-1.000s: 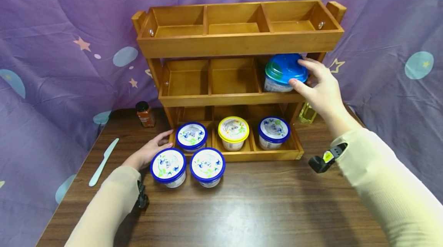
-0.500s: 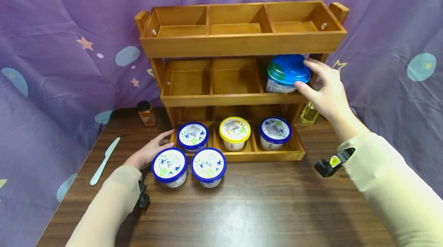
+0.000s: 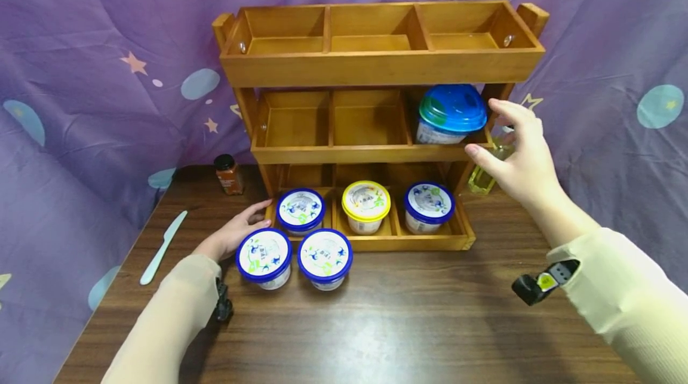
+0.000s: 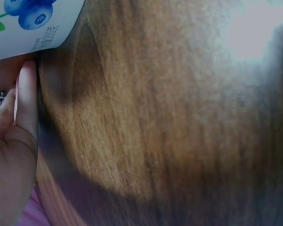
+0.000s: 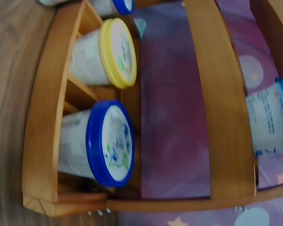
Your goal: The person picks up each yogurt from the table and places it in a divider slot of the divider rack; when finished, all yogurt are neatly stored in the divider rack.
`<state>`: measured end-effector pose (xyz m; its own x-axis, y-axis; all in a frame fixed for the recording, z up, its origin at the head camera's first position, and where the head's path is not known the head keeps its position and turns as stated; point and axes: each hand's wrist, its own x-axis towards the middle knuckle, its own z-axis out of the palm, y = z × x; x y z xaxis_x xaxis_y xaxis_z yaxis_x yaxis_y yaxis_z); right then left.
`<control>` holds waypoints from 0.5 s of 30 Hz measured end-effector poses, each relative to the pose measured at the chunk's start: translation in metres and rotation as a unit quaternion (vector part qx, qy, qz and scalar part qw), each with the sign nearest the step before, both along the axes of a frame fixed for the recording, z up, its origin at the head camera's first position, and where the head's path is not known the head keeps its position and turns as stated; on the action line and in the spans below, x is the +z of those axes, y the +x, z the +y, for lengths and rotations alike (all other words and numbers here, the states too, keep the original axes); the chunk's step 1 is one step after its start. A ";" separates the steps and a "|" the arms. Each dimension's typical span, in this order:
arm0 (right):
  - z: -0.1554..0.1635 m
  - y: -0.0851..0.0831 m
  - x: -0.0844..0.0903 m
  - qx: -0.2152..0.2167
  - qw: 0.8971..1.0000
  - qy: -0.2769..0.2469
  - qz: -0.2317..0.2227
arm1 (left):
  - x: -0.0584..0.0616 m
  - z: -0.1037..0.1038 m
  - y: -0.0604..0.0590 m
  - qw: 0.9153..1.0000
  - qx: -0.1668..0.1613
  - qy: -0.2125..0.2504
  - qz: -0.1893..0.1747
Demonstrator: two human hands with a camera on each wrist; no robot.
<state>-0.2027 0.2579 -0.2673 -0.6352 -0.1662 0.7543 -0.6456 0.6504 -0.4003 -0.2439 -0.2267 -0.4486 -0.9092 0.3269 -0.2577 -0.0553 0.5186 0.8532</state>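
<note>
A pale plastic knife (image 3: 162, 247) lay on the wooden table (image 3: 376, 324) at the far left, and one spice jar (image 3: 228, 174) with a black cap stood behind it, near the three-tier wooden rack (image 3: 376, 67). The left hand (image 3: 232, 237) rested flat on the table with its fingers relaxed and straight, holding nothing, just beside the left of two blue-lidded cups (image 3: 263, 258) that stood side by side on the table before the rack; the second (image 3: 325, 258) was touching or nearly touching the first. In the bottom tier sat three cups, one per compartment: a blue-lidded one (image 3: 300, 211) on the left, a yellow-lidded one (image 3: 366, 206) in the middle, a blue-lidded one (image 3: 429, 207) on the right. That made four blue-lidded cups and one yellow. The one tub with a domed blue lid (image 3: 450, 113) sat in the right compartment of the middle tier. The right hand (image 3: 520, 154) hung just beside it, fingers spread wide and loosely bent, gripping nothing. One yellowish glass bottle (image 3: 480, 180) stood behind that hand, by the rack's right leg
</note>
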 end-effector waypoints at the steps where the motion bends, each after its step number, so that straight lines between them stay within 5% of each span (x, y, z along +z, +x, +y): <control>1: -0.002 0.002 -0.001 0.002 1.000 -0.008 -0.001 | 0.000 0.000 0.000 1.000 -0.002 0.001 0.002; 15: -0.036 0.014 -0.042 0.122 0.992 0.011 -0.021 | 0.000 0.001 0.001 1.000 0.003 0.006 0.004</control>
